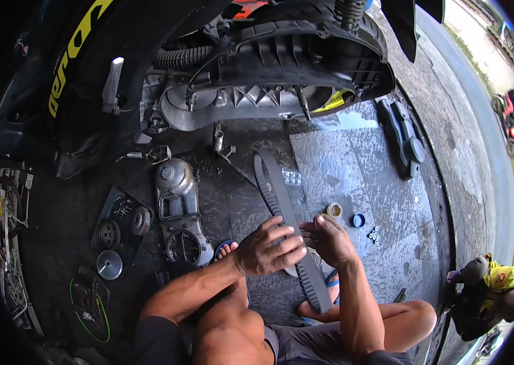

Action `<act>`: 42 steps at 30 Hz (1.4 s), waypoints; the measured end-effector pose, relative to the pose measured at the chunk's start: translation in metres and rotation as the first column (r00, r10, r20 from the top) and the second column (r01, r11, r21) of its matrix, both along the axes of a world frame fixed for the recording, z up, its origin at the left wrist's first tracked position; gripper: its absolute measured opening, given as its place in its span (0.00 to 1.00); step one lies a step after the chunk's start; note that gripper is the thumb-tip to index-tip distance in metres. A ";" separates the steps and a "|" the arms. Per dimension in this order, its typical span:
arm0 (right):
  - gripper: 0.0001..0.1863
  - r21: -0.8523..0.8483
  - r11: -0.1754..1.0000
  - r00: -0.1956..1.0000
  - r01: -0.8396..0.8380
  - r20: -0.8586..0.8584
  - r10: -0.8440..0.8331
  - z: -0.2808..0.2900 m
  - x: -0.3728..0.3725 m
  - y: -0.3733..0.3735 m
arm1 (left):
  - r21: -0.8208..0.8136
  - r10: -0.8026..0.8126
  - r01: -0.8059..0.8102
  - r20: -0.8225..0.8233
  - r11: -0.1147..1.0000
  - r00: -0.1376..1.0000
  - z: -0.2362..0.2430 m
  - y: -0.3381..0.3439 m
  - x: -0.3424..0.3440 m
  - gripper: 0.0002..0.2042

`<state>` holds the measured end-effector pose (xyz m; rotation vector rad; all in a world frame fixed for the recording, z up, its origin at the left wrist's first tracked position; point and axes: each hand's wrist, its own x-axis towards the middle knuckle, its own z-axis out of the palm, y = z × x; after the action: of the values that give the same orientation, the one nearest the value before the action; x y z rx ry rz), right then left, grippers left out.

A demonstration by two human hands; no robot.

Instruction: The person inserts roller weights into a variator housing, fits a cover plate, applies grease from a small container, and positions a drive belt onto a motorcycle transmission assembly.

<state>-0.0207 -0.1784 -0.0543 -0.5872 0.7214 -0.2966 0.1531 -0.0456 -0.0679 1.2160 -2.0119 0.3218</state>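
Observation:
My left hand (272, 246) grips a long looped black toothed drive belt (313, 286) near its middle, with fingers curled over it. My right hand (330, 240) is at the belt's right side, fingers bent onto it, their tips partly hidden. The belt's upper loop reaches toward a scooter's open black transmission housing (281, 61). A round metal part (293, 269) lies partly hidden beneath the belt. An open jar (334, 211), a blue lid (359, 220) and several small rollers (373, 235) sit on the floor to the right.
A metal casing (175, 182), a tray (141, 243) of parts and tools lie left; a black cover (401, 137) lies right. A person in yellow (494, 289) is at the lower right, beside the road (457, 67). A motorbike rider (512, 112) is beyond; a wheeled frame (7, 216) stands far left.

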 end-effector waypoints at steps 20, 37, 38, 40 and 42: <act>0.08 0.048 0.997 0.985 -0.068 -0.156 0.074 -0.008 0.011 0.021 | 0.139 0.163 -0.150 -0.084 0.979 0.983 -0.049 0.027 0.009 0.36; 0.14 0.006 1.000 0.980 0.015 -0.201 -0.014 -0.024 0.005 0.014 | 0.556 0.607 0.686 -0.767 0.468 0.208 -0.041 -0.008 0.029 0.24; 0.06 -0.006 1.000 0.984 -0.005 -0.177 0.004 -0.022 0.003 0.013 | 0.544 0.583 0.681 -0.785 0.490 0.209 -0.045 -0.007 0.030 0.23; 0.04 -0.026 1.000 0.992 -0.011 -0.125 0.007 -0.025 0.003 0.013 | 0.491 0.552 0.688 -0.819 0.534 0.157 -0.048 -0.007 0.031 0.22; 0.07 -0.003 1.000 0.996 -0.014 -0.083 0.014 -0.024 0.004 0.016 | 0.472 0.529 0.677 -0.837 0.565 0.142 -0.049 -0.007 0.028 0.23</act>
<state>-0.0169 -0.1625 -0.0780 -0.6107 0.7967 -0.2615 0.1809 -0.0522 -0.1172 1.1742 -0.7485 -1.4866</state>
